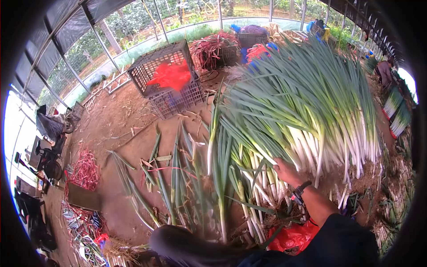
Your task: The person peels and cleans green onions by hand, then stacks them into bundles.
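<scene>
My right hand (pixel 287 172), with a dark watch on its wrist, reaches in from the lower right. Its fingers are closed around the white stem of a long green onion (pixel 263 154) at the edge of a big pile. Many more green onions (pixel 311 107) lie in that pile, leaves toward the back and white stems and roots toward me. Left of the hand, several loose green onions (pixel 221 196) are spread on the brown ground, some smeared by motion. A dark, blurred shape (pixel 187 244) is at the bottom edge. My left hand is out of view.
Black plastic crates (pixel 175 98) with a red bag (pixel 171 75) on them stand at the back left. Red strips (pixel 83 171) are heaped at the left, beyond which a parked vehicle (pixel 49 160) shows. A red plastic bag (pixel 293 237) lies below my forearm. Another person (pixel 384 71) bends at far right.
</scene>
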Motion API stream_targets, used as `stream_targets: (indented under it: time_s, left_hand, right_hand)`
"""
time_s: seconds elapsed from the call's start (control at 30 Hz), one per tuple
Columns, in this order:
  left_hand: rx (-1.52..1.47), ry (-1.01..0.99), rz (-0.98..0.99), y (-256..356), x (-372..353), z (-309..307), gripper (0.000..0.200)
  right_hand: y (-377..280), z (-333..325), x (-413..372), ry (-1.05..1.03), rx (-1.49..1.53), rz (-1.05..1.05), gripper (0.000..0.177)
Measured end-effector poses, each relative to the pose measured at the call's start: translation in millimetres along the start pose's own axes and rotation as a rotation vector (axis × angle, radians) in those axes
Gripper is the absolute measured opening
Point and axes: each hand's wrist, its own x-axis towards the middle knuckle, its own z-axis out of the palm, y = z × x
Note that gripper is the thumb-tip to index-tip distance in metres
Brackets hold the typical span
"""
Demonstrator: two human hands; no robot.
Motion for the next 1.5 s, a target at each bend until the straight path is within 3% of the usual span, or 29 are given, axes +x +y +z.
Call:
stream_targets:
  time_s: [0.07, 0.1, 0.2, 0.27, 0.3, 0.37, 0.43, 0.5, 0.57, 0.63, 0.67, 0.77, 0.83, 0.97, 1.0, 1.1, 1.17, 1.23, 1.27, 1.37, 1.5]
  left_hand:
    - [-0.088, -0.059, -0.084, 26, 23, 4, 0.027]
    - [-0.16, -0.09, -0.162, 42, 34, 5, 0.028]
    - [-0.495, -0.189, -0.394, 98, 73, 22, 0.03]
    - [-0.155, -0.191, 0.008, 196, 115, -11, 0.047]
    - [-0.218, -0.122, 0.08, 233, 129, -5, 0.042]
    - [-0.207, -0.123, 0.414, 288, 155, -7, 0.059]
    - [-0.101, -0.095, 0.591, 322, 174, 25, 0.073]
    - [-0.098, -0.01, 0.735, 356, 185, 60, 0.071]
    - [-0.138, -0.002, 0.733, 368, 190, 101, 0.06]
    - [-0.159, -0.218, 0.549, 359, 196, 95, 0.045]
    - [-0.21, -0.022, 0.606, 339, 195, 98, 0.041]
    - [-0.228, -0.006, 0.521, 288, 182, 46, 0.023]
    - [-0.081, 0.029, 0.481, 267, 170, -10, 0.018]
    - [0.28, 0.104, 0.346, 225, 128, -95, 0.023]
    - [0.328, 0.127, 0.299, 215, 116, -118, 0.025]
    - [0.508, 0.21, 0.103, 170, 62, -178, 0.024]
    - [0.652, 0.239, 0.0, 141, 17, -226, 0.025]
    - [0.687, 0.256, -0.065, 119, -33, -264, 0.036]
    - [0.737, 0.23, -0.132, 107, -59, -274, 0.029]
    - [0.782, 0.204, -0.286, 71, -137, -278, 0.026]
    - [0.677, 0.177, -0.53, 16, -207, -254, 0.043]
  right_hand:
    - [-12, 9, -1, 0.138, 0.094, -0.228, 0.033]
    - [-23, 17, 1, 0.012, 0.221, -0.143, 0.032]
    - [-111, 28, -5, 0.018, 0.059, -0.317, 0.027]
    - [-156, 35, -3, -0.084, 0.19, -0.404, 0.026]
    - [-180, 30, -2, -0.141, 0.249, -0.418, 0.024]
    - [-225, 11, 2, -0.24, 0.216, -0.503, 0.025]
    - [-263, -20, 2, -0.213, 0.181, -0.65, 0.025]
    - [-290, -56, -4, -0.19, 0.186, -0.74, 0.025]
    - [-307, -96, -10, -0.334, 0.086, -0.788, 0.026]
    - [-311, -116, -19, -0.33, 0.058, -0.856, 0.027]
    - [-306, -120, -20, -0.329, 0.047, -0.868, 0.029]
    - [-294, -119, -15, -0.26, 0.041, -0.891, 0.029]
    - [-297, -118, -3, -0.195, -0.106, -0.927, 0.03]
    - [-336, -73, 13, -0.124, 0.063, -1.125, 0.037]
    - [-355, -66, 15, -0.225, 0.148, -1.103, 0.038]
    - [-444, -27, 4, -0.259, 0.434, -1.347, 0.046]
    - [-518, 5, -21, -0.324, 0.574, -1.458, 0.037]
    - [-589, 34, -51, -0.533, 0.634, -1.511, 0.036]
    - [-624, 54, -67, -0.545, 0.627, -1.577, 0.036]
    - [-719, 113, -117, -0.549, 0.609, -1.747, 0.037]
    - [-797, 190, -186, -0.816, 0.593, -1.716, 0.044]
